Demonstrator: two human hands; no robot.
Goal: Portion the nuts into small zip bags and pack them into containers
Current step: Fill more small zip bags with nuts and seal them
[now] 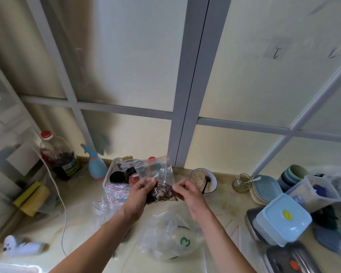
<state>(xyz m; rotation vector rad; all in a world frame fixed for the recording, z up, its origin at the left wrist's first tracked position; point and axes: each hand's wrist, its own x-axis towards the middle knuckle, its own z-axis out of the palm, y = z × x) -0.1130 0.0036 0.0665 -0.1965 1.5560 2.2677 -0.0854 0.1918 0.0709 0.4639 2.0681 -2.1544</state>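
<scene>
I hold a small clear zip bag upright above the counter, between my two hands. Its red-lined top stands open and empty, while its lower part bulges with dark striped seeds. My left hand grips the bag's left side, fingers curled around the filled part. My right hand pinches the bag's right edge between thumb and fingertips. A bigger crumpled plastic bag lies on the counter just below.
</scene>
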